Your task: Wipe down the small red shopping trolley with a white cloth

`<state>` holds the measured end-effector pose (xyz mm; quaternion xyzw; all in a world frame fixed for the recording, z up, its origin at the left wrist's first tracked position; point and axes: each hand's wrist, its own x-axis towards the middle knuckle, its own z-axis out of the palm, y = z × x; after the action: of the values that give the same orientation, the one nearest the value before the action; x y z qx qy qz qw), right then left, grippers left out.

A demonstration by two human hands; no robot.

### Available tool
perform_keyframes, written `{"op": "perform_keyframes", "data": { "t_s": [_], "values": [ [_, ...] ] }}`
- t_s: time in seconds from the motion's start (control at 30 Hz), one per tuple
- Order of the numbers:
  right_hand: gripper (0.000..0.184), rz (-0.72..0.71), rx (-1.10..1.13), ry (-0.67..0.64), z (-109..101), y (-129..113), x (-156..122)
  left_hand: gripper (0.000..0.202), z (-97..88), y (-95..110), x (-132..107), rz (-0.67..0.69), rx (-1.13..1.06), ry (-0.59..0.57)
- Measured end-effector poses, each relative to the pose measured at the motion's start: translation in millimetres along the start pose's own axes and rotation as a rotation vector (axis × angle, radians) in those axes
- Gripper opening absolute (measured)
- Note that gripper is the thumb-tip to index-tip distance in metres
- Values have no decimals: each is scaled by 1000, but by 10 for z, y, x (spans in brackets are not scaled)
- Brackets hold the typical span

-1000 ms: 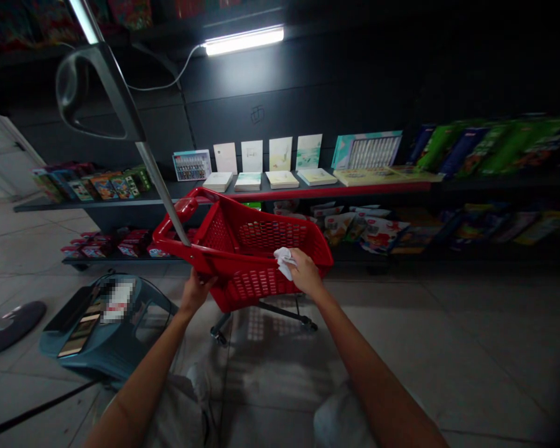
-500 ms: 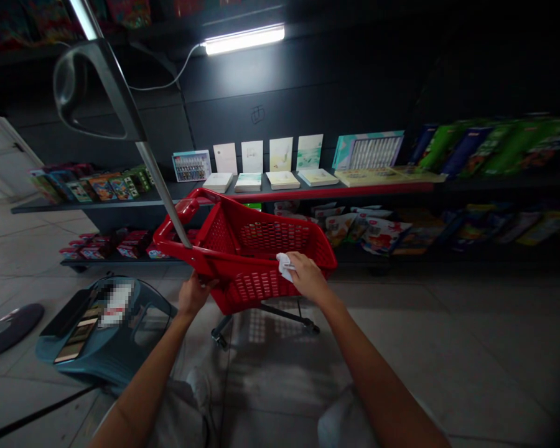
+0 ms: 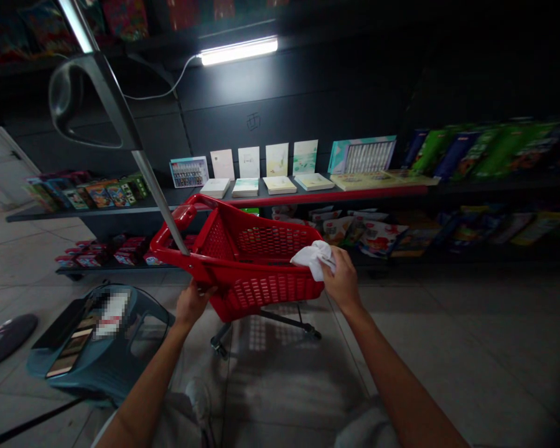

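Observation:
A red plastic shopping cart [image 3: 261,289] with a lattice basket stands on the floor before me. My left hand [image 3: 192,303] is closed on the cart's near left side, below the handle end; some of its fingers are hidden behind the red plastic. In my right hand [image 3: 341,280] a crumpled white cloth [image 3: 315,258] is pinched, lying over the rim at the basket's right end. A metal pole [image 3: 154,180] with a dark grip loop rises from the cart's handle end.
Behind the cart runs a dark shelf with a red edge [image 3: 336,196], carrying books [image 3: 280,185] and boxed pen sets. Bagged snacks [image 3: 382,236] lie on the lower shelf. At left stands a blue-grey stool [image 3: 98,361] with a phone [image 3: 70,353] on it. A lit tube lamp [image 3: 239,51] hangs above.
My right hand has moved right along the basket's rim to its end corner, and more of the white cloth now shows. My left hand keeps its place on the cart.

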<state>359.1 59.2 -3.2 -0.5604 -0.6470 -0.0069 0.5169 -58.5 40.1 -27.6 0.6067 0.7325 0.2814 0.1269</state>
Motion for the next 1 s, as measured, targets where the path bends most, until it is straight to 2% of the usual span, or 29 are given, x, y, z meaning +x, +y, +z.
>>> {"op": "perform_keyframes", "data": {
  "t_s": [0.1,0.2,0.3,0.43,0.5,0.6,0.7,0.77,0.87,1.0],
  "values": [
    [30,0,-55,-141,154,-40,-72,50,10,42,-21,-3,-11,-10],
    [27,-81,-183,-292,329,-219,-180,52,10,98,-46,-30,3,-3],
    [35,-154,-183,-284,499,-527,-288,52,15,136,-66,-40,17,6],
    [52,-235,-19,-269,745,-938,-385,53,49,167,-87,-54,17,7],
    [56,-262,47,-264,871,-1070,-401,53,78,189,-93,-65,19,10],
    [58,-241,105,-220,1019,-1147,-386,53,117,222,-91,-75,29,18],
    [64,-206,122,-182,1062,-1103,-339,53,132,242,-76,-84,48,18],
    [63,-213,91,-198,1010,-1019,-298,53,130,247,-62,-85,59,14],
    [55,-232,-10,-274,814,-793,-232,55,124,249,-46,-71,65,10],
    [47,-194,-181,-363,414,-260,-140,56,136,243,-32,-58,65,15]
  ]
}}
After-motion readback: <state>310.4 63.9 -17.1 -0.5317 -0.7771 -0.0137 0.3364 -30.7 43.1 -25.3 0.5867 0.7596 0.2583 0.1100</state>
